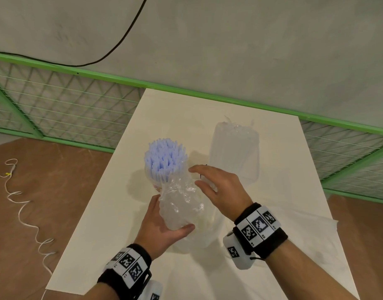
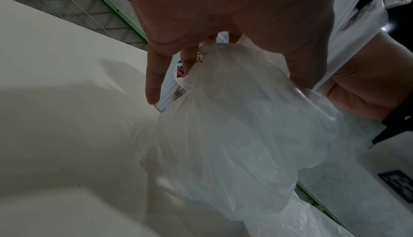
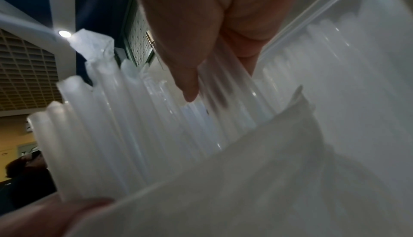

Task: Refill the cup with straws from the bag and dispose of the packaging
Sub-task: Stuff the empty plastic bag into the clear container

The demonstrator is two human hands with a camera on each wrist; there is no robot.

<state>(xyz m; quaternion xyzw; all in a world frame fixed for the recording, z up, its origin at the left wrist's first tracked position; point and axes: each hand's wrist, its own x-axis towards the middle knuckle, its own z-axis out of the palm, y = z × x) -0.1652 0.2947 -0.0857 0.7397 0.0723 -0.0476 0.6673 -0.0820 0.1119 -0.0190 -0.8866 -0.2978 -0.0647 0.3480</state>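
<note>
A thick bunch of pale blue straws [image 1: 164,160] stands upright in a cup [image 1: 152,182]; the bunch and the bag mostly hide the cup. A crumpled clear plastic bag [image 1: 179,202] hangs off the bunch's near side. My left hand [image 1: 164,221] grips this bag from below, thumb curled round it. In the left wrist view the bag [image 2: 234,126] fills the middle under my palm, with the cup's printed side [image 2: 180,74] behind it. My right hand [image 1: 207,180] hovers just right of the straws, fingers spread and relaxed. The right wrist view has the straws [image 3: 111,126] close under those fingers [image 3: 185,74].
A second clear bag [image 1: 233,152], full of straws, lies on the white table [image 1: 99,224] behind my right hand. A green mesh fence [image 1: 67,105] runs along the table's far edge. A white cord [image 1: 24,213] lies on the brown floor to the left.
</note>
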